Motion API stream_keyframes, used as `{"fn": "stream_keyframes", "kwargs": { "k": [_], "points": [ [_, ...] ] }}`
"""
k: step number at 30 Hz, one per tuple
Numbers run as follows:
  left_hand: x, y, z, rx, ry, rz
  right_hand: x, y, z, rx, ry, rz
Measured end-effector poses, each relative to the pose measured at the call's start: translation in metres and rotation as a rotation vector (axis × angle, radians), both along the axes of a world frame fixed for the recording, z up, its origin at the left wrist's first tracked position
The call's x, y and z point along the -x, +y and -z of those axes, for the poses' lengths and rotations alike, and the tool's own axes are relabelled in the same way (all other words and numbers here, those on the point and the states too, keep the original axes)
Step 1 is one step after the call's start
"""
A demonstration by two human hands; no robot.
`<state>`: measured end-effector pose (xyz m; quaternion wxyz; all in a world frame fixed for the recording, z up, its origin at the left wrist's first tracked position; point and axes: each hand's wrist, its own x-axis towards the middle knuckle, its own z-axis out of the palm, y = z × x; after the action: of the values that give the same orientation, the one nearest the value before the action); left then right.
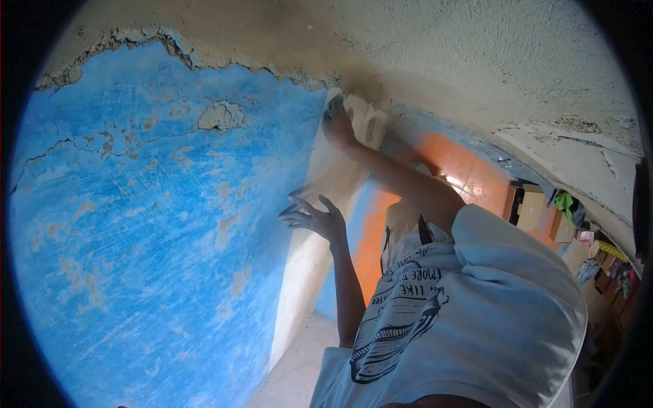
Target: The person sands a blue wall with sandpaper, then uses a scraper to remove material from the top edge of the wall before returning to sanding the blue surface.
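Note:
My right hand (337, 124) reaches up to the top of a pale vertical strip of wall (303, 265). Its fingers are closed around a small whitish-and-dark piece (334, 96), mostly hidden by the grip and right at the wall just under the rough ceiling edge. Lower down, my left hand (316, 217) is held with fingers spread and thumb apart, overlapping the border of the pale strip and the scuffed blue wall (170, 224). Nothing shows in it.
Rough bare plaster (476, 61) slopes overhead, with a broken edge along the blue paint. A plaster patch (221, 116) marks the blue wall. Beyond my arm lies orange tiled floor (442, 153). Cardboard boxes (530, 207) and assorted belongings (598, 262) stand at the right.

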<state>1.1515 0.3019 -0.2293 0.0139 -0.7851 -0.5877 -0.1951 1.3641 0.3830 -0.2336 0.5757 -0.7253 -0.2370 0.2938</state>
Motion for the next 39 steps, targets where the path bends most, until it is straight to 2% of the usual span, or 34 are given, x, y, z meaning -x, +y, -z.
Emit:
{"fn": "stream_keyframes", "kwargs": {
  "k": [3,6,8,10,13,16,18,21,22,24,27,29,30,33,34,36,39],
  "points": [
    [0.002,0.001,-0.001,0.012,0.034,-0.009,0.007,0.002,-0.006,-0.033,-0.005,0.047],
    [-0.002,-0.001,-0.005,0.025,0.005,-0.008,-0.003,0.007,0.0,0.013,0.142,-0.048],
    [-0.004,-0.001,-0.006,0.021,0.036,-0.013,0.012,0.011,0.003,-0.067,0.143,0.006],
    [-0.003,-0.005,-0.009,0.014,0.054,-0.006,0.062,0.014,0.001,-0.269,-0.005,0.204],
    [-0.004,-0.003,-0.018,-0.04,0.036,0.007,0.051,0.003,0.016,-0.288,0.049,0.052],
    [0.004,-0.002,-0.03,-0.09,0.012,0.007,0.021,0.004,0.03,-0.395,0.675,-0.042],
    [0.012,-0.005,-0.035,-0.095,-0.035,-0.002,0.023,0.005,0.023,-0.48,0.803,-0.057],
    [0.023,-0.011,-0.037,-0.064,-0.023,-0.013,0.08,-0.02,-0.012,-0.617,0.584,0.001],
    [0.029,-0.01,-0.036,-0.063,-0.024,-0.01,0.078,-0.01,0.011,-0.565,0.291,0.048],
    [0.044,-0.012,-0.033,-0.056,-0.023,-0.006,0.056,0.047,0.105,-0.571,0.482,0.108],
    [0.063,-0.018,-0.034,-0.051,-0.023,-0.041,0.069,0.004,0.016,-0.438,0.365,0.177],
    [0.079,-0.02,-0.03,-0.045,0.02,-0.021,0.131,0.019,0.038,-0.484,0.176,0.178],
    [0.085,-0.022,-0.028,-0.04,0.037,-0.01,0.138,-0.015,-0.002,-0.436,0.317,0.044],
    [0.101,-0.024,-0.029,-0.034,0.049,-0.001,0.136,0.01,0.043,-0.606,0.245,0.139],
    [0.108,-0.024,-0.032,-0.06,0.012,0.008,0.108,0.019,0.064,-0.478,0.27,0.156],
    [0.114,-0.028,-0.035,-0.105,-0.073,0.023,0.081,0.034,0.09,-0.459,0.216,0.18],
    [0.132,-0.031,-0.028,-0.117,-0.052,-0.004,0.136,0.005,0.044,-0.45,0.204,0.13]
  ]
}}
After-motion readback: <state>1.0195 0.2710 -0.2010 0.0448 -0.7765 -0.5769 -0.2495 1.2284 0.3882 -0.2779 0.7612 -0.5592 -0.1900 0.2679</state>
